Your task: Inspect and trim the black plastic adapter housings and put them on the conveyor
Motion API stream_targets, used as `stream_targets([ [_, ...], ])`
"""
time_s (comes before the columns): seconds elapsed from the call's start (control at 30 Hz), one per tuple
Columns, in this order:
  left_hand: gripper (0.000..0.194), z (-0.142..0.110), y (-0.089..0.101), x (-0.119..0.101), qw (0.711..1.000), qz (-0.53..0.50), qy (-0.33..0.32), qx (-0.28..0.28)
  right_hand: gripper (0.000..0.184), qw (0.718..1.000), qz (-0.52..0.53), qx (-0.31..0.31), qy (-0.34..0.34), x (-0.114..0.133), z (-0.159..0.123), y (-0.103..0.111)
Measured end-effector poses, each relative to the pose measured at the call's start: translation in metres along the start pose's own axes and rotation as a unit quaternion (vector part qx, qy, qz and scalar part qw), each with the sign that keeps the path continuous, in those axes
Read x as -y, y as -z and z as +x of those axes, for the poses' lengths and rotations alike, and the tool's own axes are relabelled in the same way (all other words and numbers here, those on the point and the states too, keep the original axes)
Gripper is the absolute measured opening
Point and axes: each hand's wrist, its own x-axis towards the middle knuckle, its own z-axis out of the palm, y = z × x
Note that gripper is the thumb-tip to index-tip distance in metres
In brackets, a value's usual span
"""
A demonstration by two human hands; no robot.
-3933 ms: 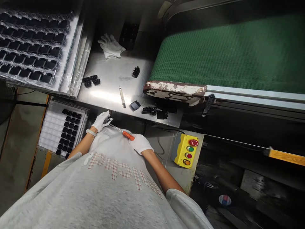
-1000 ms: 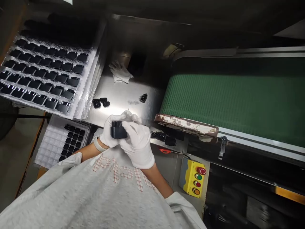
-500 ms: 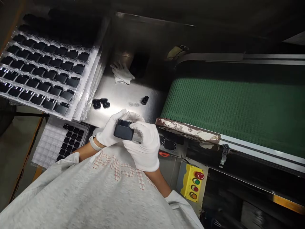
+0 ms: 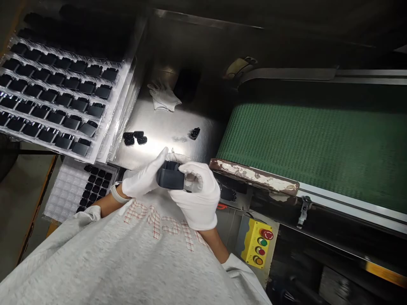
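Note:
Close to my chest I hold a black box-shaped plastic part (image 4: 170, 178) with an opening on its upper side. My left hand (image 4: 144, 176), in a white glove, grips its left end and far side. My right hand (image 4: 199, 190), gloved too, pinches its right end between thumb and fingers. On the metal table (image 4: 140, 161) ahead lie several small black pieces (image 4: 135, 137) in a group, and one more black piece (image 4: 194, 133) rests farther right.
A stack of clear trays with black parts (image 4: 63, 101) stands at left, with a half-filled white tray (image 4: 68, 186) below. A spare white glove (image 4: 163, 96) lies at the back. The green conveyor belt (image 4: 311, 148) is on the right, above a yellow button box (image 4: 256, 245).
The black part has shifted slightly right and its front face has turned a little. My left hand has slid a bit left along it, and my right hand has moved slightly right.

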Motion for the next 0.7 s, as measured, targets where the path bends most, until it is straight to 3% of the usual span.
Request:
stream_targets([
  [0.1,0.034,-0.004,0.003,0.000,0.998,0.050,-0.044,-0.022,0.031,1.000,-0.002,-0.010,0.015,0.000,0.001,0.000],
  [0.2,0.024,-0.007,0.001,-0.001,0.995,0.082,-0.055,-0.021,0.030,0.999,0.003,-0.025,0.025,0.000,0.003,0.000],
  [0.27,0.013,-0.007,-0.005,-0.003,0.997,0.072,-0.038,0.006,0.029,0.999,0.005,-0.032,0.032,0.001,0.004,0.000],
  [0.37,0.027,-0.007,-0.014,-0.008,0.996,0.059,-0.019,0.060,0.030,0.998,0.011,-0.037,0.042,0.001,0.003,0.001],
  [0.5,0.029,-0.010,-0.014,-0.010,0.986,0.112,-0.074,0.101,0.031,0.999,0.015,-0.028,0.033,0.000,-0.001,0.001],
  [0.6,0.026,-0.012,-0.011,-0.005,0.980,0.151,-0.111,0.067,0.031,0.997,-0.052,-0.031,0.054,0.000,0.000,0.000],
  [0.7,0.021,-0.015,-0.012,-0.003,0.980,0.166,-0.107,0.000,0.031,0.982,-0.121,-0.033,0.142,0.001,0.006,-0.001],
])
